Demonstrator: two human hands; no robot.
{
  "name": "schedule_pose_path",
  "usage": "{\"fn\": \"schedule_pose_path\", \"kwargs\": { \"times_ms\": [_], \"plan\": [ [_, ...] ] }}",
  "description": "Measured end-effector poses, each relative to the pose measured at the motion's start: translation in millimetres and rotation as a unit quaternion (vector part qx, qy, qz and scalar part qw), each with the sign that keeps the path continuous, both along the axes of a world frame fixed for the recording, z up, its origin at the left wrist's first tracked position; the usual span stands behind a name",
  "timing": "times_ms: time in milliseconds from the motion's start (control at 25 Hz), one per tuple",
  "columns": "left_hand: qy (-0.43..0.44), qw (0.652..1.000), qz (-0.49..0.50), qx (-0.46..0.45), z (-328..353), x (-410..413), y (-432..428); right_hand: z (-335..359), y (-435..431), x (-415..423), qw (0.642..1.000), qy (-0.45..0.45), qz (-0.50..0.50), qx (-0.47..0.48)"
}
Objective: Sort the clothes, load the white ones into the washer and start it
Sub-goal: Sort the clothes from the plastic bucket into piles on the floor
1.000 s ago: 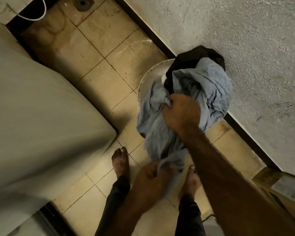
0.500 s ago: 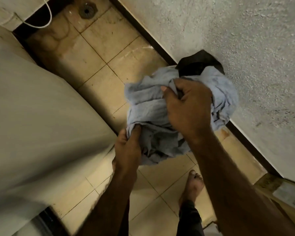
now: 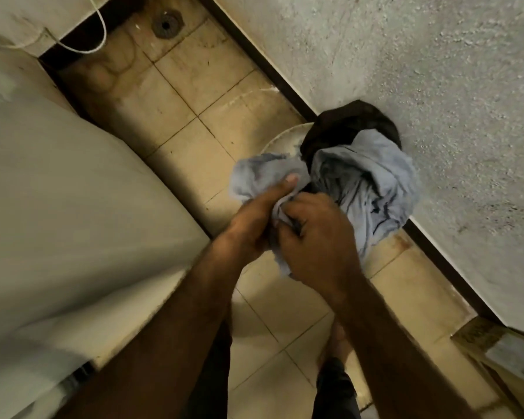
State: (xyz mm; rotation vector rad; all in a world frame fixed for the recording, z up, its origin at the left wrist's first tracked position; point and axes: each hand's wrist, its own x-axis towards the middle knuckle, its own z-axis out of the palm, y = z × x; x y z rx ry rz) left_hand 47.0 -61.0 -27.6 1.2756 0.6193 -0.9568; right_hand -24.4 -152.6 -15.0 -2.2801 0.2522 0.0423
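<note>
Far left: white cord (image 3: pixel 99 40) loops down over a dark gap at the far wall. Left side: big pale washer (image 3: pixel 58 207), top/side fills the view from far left to near left; lid or door not visible from here, can't tell if open. Centre strip: beige tiled floor (image 3: pixel 194 95) w/ round floor drain (image 3: pixel 166 24) at far end. Mid-frame: left hand (image 3: pixel 254 219), fingers curled, thumb laid out straight along the cloth, pinching a fold of the light blue-grey garment (image 3: pixel 366 182). Just right of it & touching: right hand (image 3: pixel 318 243), fingers bent in, clamped on the same bunched fold. Both forearms bare, come in from the near edge. Garment hangs bunched in the air between hands and right wall, crumpled, dark marks on it; lower end trails under the right hand. Behind/far of it: dark garment (image 3: pixel 351 122), black-ish, touching the blue-grey one, draped at the rim of a pale round basket (image 3: pixel 282 137); only an arc of rim shows, contents otherwise hidden. Near, below the arms: dark trouser legs (image 3: pixel 335 388) and a bare foot (image 3: pixel 338 343) on the tiles, blurred. Right: rough plastered wall (image 3: pixel 436 71) w/ dark skirting along its base. Near right corner: cardboard box (image 3: pixel 502 355) w/ a pale label, on the floor against the wall.
</note>
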Motion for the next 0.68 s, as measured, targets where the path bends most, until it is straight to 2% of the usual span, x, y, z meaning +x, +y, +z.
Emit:
{"fn": "schedule_pose_path", "kwargs": {
  "times_ms": [120,240,400,480,560,640,680],
  "plan": [
    [-0.042,0.986,0.030,0.161,-13,4,-6,5,-13,-3,1.000,0.003,0.005,0.026],
    [-0.087,0.970,0.065,0.216,-1,-8,-13,7,-25,-13,0.997,0.045,-0.011,0.059],
    [-0.243,0.922,0.036,0.300,36,-26,-10,18,-51,-29,0.994,0.047,-0.046,0.092],
    [-0.352,0.883,0.042,0.308,71,-28,-7,24,-57,-38,0.992,0.053,-0.056,0.105],
    [-0.461,0.842,0.071,0.270,111,-18,-3,27,-57,-38,0.986,0.068,-0.076,0.129],
    [-0.510,0.824,0.068,0.238,144,-7,1,28,-52,-36,0.982,0.092,-0.091,0.139],
    [-0.510,0.826,0.055,0.236,154,-5,2,29,-49,-35,0.979,0.095,-0.104,0.145]
  ]
}}
